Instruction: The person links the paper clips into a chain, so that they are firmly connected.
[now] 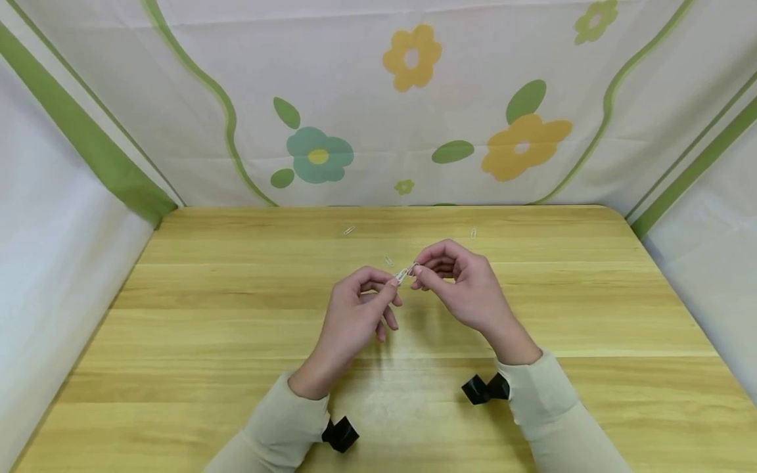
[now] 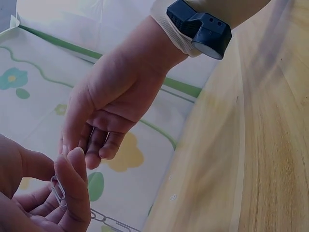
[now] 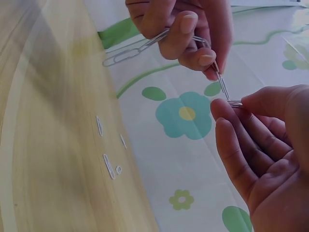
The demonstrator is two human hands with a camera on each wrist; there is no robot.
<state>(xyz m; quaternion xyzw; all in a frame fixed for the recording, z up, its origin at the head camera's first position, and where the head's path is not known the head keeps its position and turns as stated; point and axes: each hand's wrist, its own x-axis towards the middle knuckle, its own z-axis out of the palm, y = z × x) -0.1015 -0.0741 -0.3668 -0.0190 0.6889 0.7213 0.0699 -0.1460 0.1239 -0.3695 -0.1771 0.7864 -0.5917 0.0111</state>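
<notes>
Over the middle of the table, my left hand pinches a chain of linked silver paper clips between thumb and fingers. Part of the chain passes behind its fingers and hangs free on the other side. Thumb and forefinger of my right hand pinch another paper clip at the chain's end. The two clips meet there, though whether they are hooked together I cannot tell. Fingers hide part of each clip.
Loose paper clips lie on the wooden table: one at the back left, one at the back right, another just beyond the hands. A flower-patterned cloth stands behind the table's far edge.
</notes>
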